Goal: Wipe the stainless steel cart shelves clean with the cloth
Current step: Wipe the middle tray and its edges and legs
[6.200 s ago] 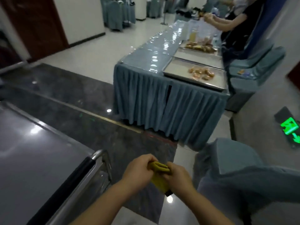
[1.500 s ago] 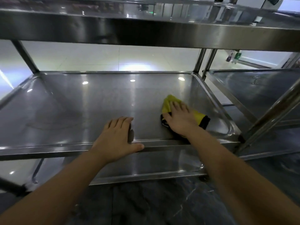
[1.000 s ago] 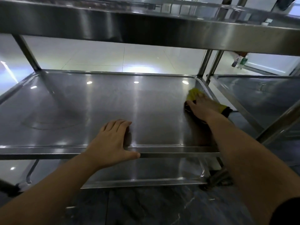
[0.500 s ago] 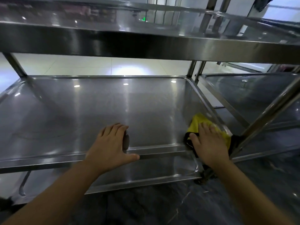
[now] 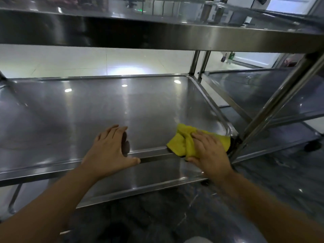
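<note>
Cloth (image 5: 182, 142) slid left w/ right hand (image 5: 208, 151), middle shelf (image 5: 87, 111) front edge.

Pretty dim under here, most of the light comes off the pale floor (image 5: 70, 62) behind the cart, with one blown-out white patch on it. My middle shelf (image 5: 105, 109) picks up small round ceiling-light reflections and a soft vertical streak of glare, and my left hand (image 5: 110, 149) throws a small dark shadow beside its fingers. Wide lens bends the uprights at the right edge, and everything's a bit soft and smeary
</note>
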Motion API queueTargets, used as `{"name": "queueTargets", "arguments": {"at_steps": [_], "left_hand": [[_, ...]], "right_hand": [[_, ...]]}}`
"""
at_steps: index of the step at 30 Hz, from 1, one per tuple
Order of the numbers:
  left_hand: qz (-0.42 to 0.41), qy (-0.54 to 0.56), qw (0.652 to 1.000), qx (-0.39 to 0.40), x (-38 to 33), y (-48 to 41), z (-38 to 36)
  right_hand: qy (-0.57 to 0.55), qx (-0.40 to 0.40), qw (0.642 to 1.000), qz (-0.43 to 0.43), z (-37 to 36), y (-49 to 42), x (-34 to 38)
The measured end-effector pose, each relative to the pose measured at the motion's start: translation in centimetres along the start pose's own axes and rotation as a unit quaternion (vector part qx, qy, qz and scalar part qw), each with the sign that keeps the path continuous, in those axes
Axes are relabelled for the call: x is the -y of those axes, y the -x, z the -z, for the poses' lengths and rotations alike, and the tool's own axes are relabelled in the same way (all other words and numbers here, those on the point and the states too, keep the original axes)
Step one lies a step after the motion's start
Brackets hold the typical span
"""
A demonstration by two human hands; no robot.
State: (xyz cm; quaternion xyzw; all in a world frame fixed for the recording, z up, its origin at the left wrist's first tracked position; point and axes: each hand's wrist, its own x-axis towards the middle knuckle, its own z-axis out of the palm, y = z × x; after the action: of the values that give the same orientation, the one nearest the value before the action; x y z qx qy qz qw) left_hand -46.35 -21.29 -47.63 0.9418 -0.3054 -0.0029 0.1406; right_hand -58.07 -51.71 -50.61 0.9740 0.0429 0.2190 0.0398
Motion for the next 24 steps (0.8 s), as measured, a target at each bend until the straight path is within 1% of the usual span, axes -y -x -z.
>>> {"name": "queueTargets", "arguments": {"at_steps": [2, 4, 8, 10, 12, 14, 17, 19, 21, 23, 24], "left_hand": [[-0.001, -0.003, 1.0, 0.0, 0.0, -0.1, -0.1], [-0.001, -0.002, 1.0, -0.001, -0.3, -0.1, -0.2], [0.004, -0.012, 1.0, -0.006, -0.4, -0.2, -0.4], [0.005, -0.016, 1.0, -0.009, -0.2, -0.2, -0.3], [-0.001, -0.023, 1.0, -0.02, -0.3, -0.2, -0.5], [-0.004, -0.023, 0.999, -0.04, -0.5, -0.1, -0.6], [-0.005, -0.01, 0.999, -0.036, -0.2, -0.1, -0.6], [-0.022, -0.017, 0.999, -0.038, 0.1, 0.0, -0.8], [-0.026, -0.02, 0.999, -0.042, 0.4, 0.0, -0.9], [-0.022, -0.012, 0.999, -0.032, 0.5, -0.1, -0.9], [-0.02, -0.012, 0.999, -0.031, 0.5, -0.2, -0.9]], "right_hand": [[0.019, -0.022, 0.999, -0.015, 0.5, 1.4, -3.9], [0.043, -0.034, 0.998, -0.016, 0.4, 2.2, -5.4], [0.071, -0.046, 0.991, -0.103, -0.8, 2.1, -2.1], [0.066, -0.058, 0.99, -0.114, -1.1, 1.5, 0.8], [0.04, -0.075, 0.992, -0.094, -1.4, 0.1, 4.7], [0.0, -0.079, 0.995, -0.055, -1.3, -1.7, 8.8], [-0.048, -0.074, 0.996, 0.015, -1.2, -3.3, 11.6], [-0.058, -0.054, 0.995, 0.055, -1.0, -3.2, 10.3], [-0.073, -0.057, 0.994, 0.064, -0.5, -2.3, 7.2], [-0.079, -0.063, 0.994, 0.031, 0.1, -0.7, 3.0], [-0.075, -0.05, 0.996, -0.004, 0.5, 0.2, 0.9]]}}
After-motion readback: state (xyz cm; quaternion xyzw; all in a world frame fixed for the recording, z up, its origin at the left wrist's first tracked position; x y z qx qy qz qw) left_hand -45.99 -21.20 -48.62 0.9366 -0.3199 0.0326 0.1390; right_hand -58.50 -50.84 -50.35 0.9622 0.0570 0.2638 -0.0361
